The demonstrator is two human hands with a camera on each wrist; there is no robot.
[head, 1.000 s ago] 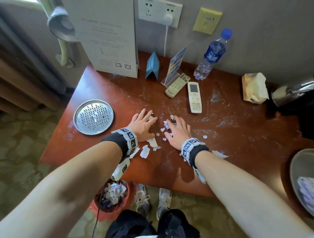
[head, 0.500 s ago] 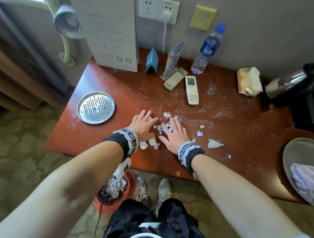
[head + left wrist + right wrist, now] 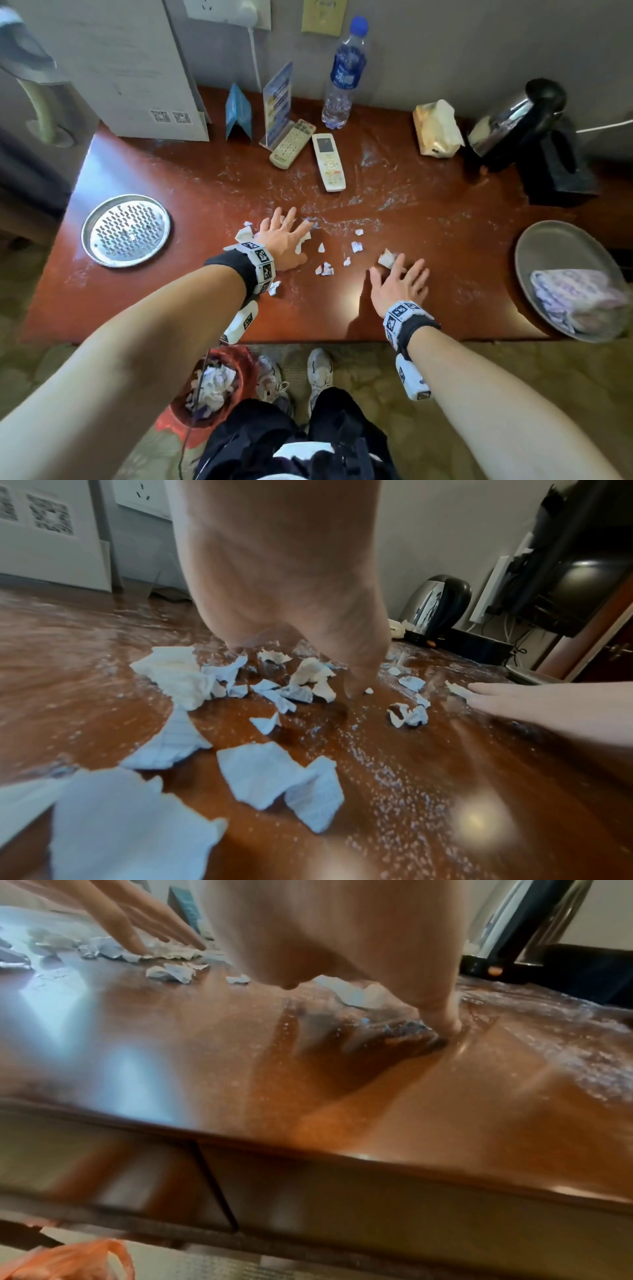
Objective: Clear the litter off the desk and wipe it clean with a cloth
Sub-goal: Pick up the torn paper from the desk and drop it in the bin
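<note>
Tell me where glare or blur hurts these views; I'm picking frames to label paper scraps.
Head view: sharp, scraps distinct, mild sheen on the desk near its front edge. Left wrist view: the nearest scraps blurred, farther ones clearer, one glare spot bottom right. Right wrist view: motion-blurred throughout, broad window glare at left, right hand smeared.

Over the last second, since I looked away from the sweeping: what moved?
The right hand slid rightward, away from the left hand, to a larger white paper scrap; small torn scraps now lie exposed between them. Both hands stay flat on the reddish-brown wooden desk, gripping nothing. The white remote control and perforated metal tray look unmoved.
</note>
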